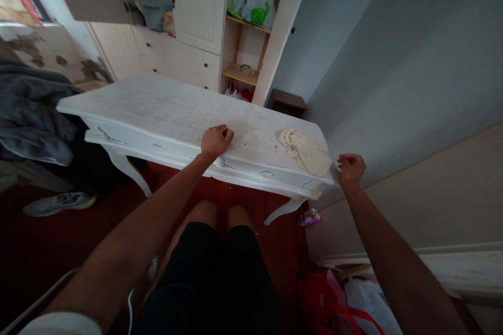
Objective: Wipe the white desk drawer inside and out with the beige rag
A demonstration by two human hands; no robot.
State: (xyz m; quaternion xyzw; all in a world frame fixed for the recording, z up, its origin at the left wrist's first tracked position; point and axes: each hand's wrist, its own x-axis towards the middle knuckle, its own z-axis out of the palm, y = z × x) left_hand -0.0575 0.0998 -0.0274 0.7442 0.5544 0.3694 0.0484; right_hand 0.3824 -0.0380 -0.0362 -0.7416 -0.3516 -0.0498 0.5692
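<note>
White-painted wooden table (157, 110) with curved legs bears the left hand (216, 140), clenched in a fist that rests on the top by the front edge and holds nothing. The right hand (351, 167) sits at the table's end corner, fingers curled against the edge; whether they grip it cannot be told. A crumpled cream cloth (304, 152) lies on the top just left of the right hand, apart from the fist. Beyond the 2 hands stands a white wardrobe (198, 5).
</note>
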